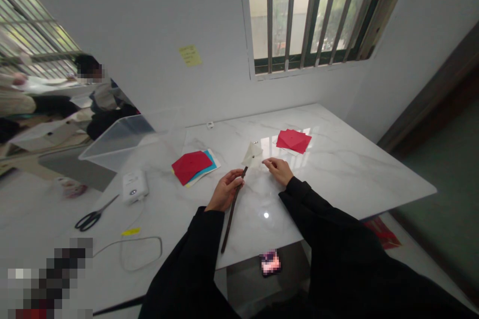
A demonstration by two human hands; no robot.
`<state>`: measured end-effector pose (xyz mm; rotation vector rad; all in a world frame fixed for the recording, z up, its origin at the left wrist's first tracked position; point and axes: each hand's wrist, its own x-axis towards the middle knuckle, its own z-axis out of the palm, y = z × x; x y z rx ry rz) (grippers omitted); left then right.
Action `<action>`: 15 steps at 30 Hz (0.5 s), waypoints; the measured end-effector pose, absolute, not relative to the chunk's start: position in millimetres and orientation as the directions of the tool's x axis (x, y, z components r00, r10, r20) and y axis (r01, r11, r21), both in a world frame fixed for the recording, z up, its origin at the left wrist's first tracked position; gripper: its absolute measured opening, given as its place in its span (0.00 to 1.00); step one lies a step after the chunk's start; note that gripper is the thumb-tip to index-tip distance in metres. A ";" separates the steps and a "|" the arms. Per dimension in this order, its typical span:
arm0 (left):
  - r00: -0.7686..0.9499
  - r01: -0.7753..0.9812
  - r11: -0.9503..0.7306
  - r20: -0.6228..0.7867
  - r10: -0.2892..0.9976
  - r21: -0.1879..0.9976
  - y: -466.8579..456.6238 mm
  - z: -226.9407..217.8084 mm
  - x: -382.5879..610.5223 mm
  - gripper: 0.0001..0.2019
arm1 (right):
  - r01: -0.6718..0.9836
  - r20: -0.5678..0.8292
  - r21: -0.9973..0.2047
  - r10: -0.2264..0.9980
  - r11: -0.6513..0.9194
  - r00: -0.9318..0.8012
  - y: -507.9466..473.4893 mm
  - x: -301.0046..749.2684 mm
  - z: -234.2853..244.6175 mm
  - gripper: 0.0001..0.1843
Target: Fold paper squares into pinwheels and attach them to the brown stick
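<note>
Around stick, left fingers curled

Writing in view, none of it readable
The yellow sticky note on the wall bears several short lines of writing, too small and blurred to make out; a dark round mark on the white boxy device on the counter is equally unclear.

On my left: scissors, black handles nearer me, blades angled away. White device just beyond them, cable looping my way, yellow tag by it. Clear bin behind. Yellow note on wall ahead, left of barred window. I see a person past the bin.
</note>
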<state>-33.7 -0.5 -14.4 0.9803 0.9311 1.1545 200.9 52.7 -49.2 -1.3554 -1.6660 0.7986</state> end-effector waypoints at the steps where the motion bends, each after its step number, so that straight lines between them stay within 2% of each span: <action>1: 0.162 -0.287 0.125 -0.081 0.983 0.950 -0.7 -13.8 -33.5 0.20 | 0.485 0.214 -0.841 0.971 0.240 -0.110 51.9 200.9 -47.7 0.25; 9: 0.150 -0.303 0.131 -0.088 0.985 0.944 -1.2 -13.1 -32.8 0.19 | 0.465 0.236 -0.819 0.936 0.336 -0.261 42.3 194.2 -43.1 0.29; 15: 0.171 -0.306 0.134 -0.084 0.982 0.942 -1.0 -14.0 -33.1 0.20 | 0.545 0.261 -0.778 0.950 0.313 -0.172 45.2 190.3 -48.6 0.27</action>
